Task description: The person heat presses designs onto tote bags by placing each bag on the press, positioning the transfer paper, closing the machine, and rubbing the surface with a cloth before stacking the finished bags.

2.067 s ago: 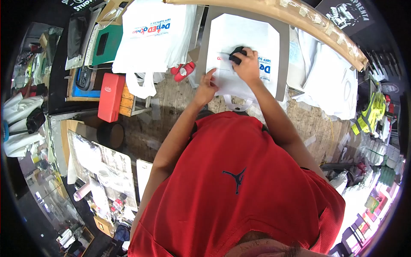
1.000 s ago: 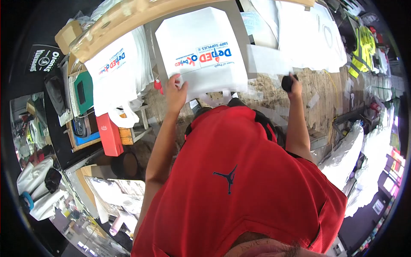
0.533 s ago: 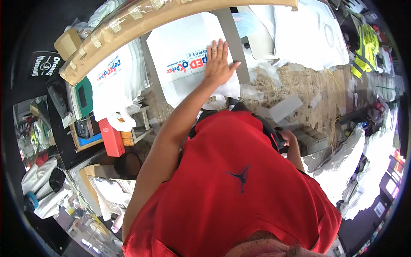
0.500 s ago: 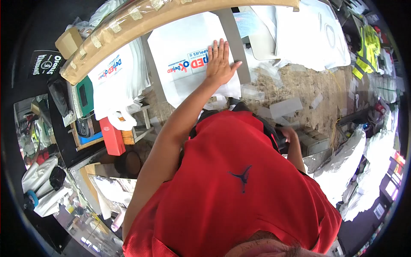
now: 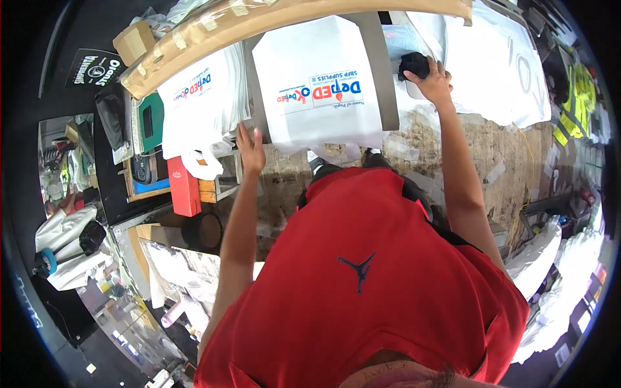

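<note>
A white bag printed with red and blue "DepED" lettering lies flat on a grey board. To its left is a thick stack of white bags with similar print. My left hand is raised by the near edge of that stack, fingers stretched out, holding nothing; whether it touches the stack I cannot tell. My right hand has its fingers around a small black rounded thing to the right of the board. Its exact kind does not show.
A long taped cardboard roll arches across the far side. White sheets lie at the right, and a yellow safety vest hangs beyond. At left are a red box and a dark bin. Scraps litter the wooden floor.
My left hand has lifted off the printed bag and moved left to the stack's edge. My right hand has come up from my side and closed on the black thing. The view has shifted slightly.
</note>
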### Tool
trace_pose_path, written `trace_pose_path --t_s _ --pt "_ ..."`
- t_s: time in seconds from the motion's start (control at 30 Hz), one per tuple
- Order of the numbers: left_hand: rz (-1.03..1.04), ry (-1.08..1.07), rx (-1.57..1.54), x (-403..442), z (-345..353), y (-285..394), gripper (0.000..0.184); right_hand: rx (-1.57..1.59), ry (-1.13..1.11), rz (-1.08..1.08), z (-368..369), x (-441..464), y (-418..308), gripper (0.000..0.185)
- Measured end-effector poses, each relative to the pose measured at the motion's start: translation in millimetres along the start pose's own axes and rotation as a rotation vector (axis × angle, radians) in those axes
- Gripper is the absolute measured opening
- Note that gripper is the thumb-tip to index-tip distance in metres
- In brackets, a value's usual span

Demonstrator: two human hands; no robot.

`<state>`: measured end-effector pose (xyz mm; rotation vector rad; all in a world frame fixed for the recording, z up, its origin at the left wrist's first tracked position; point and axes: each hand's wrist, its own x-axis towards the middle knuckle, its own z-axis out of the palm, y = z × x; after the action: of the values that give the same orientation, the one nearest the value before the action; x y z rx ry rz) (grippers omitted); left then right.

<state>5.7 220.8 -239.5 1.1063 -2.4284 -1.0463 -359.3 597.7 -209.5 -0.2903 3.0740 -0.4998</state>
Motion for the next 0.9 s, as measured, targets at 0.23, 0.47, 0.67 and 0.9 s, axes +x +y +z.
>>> trace_pose_path --t_s 0.23,0.47,0.67,0.9 --pt "-0.582 -0.368 -1.153 -89 48 -44 0.053 0.359 -1.033 -0.342 -2 -78 45 0.05" --pt "-0.694 -0.396 -1.531 -79 86 -39 0.041 1.025 -0.783 0.427 41 -197 -30 0.046" --pt "-0.441 -0.238 -1.384 -81 0 15 0.043 0.944 -1.071 0.34 39 -221 -79 0.027" --pt "-0.035 0.045 -0.645 11 -130 45 0.021 1.28 -0.976 0.29 55 -260 -228 0.03"
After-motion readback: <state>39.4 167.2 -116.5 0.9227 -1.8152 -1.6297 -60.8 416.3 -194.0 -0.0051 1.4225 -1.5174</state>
